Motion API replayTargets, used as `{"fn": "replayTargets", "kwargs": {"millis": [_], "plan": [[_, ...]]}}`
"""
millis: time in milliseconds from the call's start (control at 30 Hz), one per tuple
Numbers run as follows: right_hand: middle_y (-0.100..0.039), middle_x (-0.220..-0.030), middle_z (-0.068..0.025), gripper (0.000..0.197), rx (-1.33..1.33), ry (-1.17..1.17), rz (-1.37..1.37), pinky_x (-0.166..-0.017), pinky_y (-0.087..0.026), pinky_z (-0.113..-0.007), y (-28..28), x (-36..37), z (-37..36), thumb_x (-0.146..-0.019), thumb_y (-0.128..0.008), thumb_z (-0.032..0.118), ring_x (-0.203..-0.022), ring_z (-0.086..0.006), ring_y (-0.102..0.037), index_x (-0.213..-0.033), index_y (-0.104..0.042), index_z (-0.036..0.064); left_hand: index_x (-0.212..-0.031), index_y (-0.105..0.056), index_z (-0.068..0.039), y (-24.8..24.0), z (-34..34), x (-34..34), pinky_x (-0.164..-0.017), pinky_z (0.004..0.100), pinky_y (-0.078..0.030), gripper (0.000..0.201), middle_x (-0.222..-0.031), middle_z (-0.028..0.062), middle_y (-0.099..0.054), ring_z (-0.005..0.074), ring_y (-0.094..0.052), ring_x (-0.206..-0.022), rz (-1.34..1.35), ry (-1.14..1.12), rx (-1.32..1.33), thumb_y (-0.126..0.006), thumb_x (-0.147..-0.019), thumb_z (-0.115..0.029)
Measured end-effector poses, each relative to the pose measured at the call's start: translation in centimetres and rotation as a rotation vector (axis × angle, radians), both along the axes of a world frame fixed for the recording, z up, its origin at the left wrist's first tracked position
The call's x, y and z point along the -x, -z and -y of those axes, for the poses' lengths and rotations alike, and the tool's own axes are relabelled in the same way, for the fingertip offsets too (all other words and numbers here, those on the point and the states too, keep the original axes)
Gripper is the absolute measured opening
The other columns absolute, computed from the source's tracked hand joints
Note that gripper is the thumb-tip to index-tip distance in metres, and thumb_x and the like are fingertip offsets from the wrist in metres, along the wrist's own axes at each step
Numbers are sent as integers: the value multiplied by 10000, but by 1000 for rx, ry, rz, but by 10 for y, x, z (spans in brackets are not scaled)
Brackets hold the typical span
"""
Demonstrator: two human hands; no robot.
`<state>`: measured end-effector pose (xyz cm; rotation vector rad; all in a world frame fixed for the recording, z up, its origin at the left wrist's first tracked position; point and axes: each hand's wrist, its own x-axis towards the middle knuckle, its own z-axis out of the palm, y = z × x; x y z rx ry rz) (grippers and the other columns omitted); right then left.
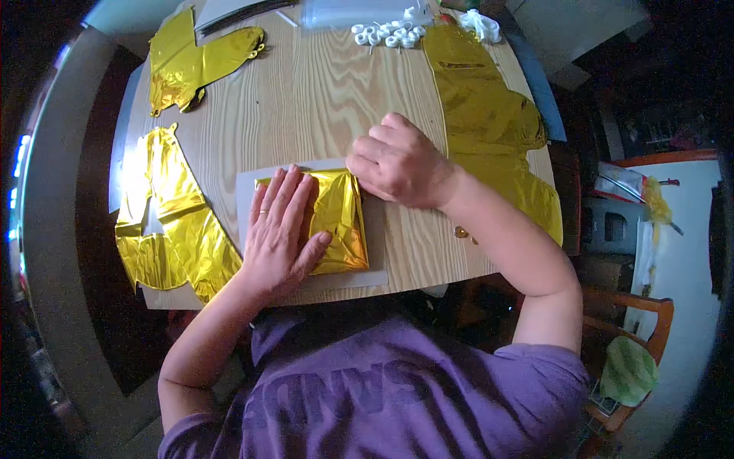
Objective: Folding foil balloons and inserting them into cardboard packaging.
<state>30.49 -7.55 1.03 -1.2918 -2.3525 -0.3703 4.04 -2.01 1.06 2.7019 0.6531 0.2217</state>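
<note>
Our left hand [277, 239] lies flat, fingers outstretched, on the folded gold foil [338, 218] at the frame's centre. Our right hand [401, 164] is curled into a fist at the foil's upper right corner; we cannot tell whether it grips anything. Beneath the foil we see a pale board [378, 277]. More gold foil lies left [187, 249], upper left [195, 65] and right [489, 115]; small white coils [391, 35] sit at the top of the wooden table [321, 99].
</note>
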Motion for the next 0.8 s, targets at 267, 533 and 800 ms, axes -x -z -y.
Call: {"fn": "replayTargets", "kwargs": {"millis": [267, 533, 800], "plan": [[-578, -884, -23, 147, 375, 55, -405, -802, -432, -384, 5, 1, -8, -751, -703, 114, -848, -237, -590, -880, -633, 118, -1510, -332, -13, 2, 0, -1, -1204, 521, -122, 742, -1553, 245, -327, 401, -247, -1477, 13, 5, -17, -466, -979, -514], [-563, -880, -28, 169, 253, 166, -336, -788, -424, -392, 12, 12, -4, -725, -708, 107, -836, -234, -590, -842, -587, 101, -1515, -328, -19, 1, 1, -2, -1206, 519, -116, 755, -1556, 243, -325, 401, -241, -1480, 6, -6, -20, -461, -976, -531], [-546, -811, -5, 141, -80, -57, -30, -752, -427, -333, -5, -6, 1, -739, -707, 136, -754, -184, -548, -843, -618, 105, -1519, -324, -27, -2, 3, -2, -1207, 518, -115, 756, -1565, 244, -309, 398, -231, -1484, -12, -11, -10, -468, -971, -527]]}}
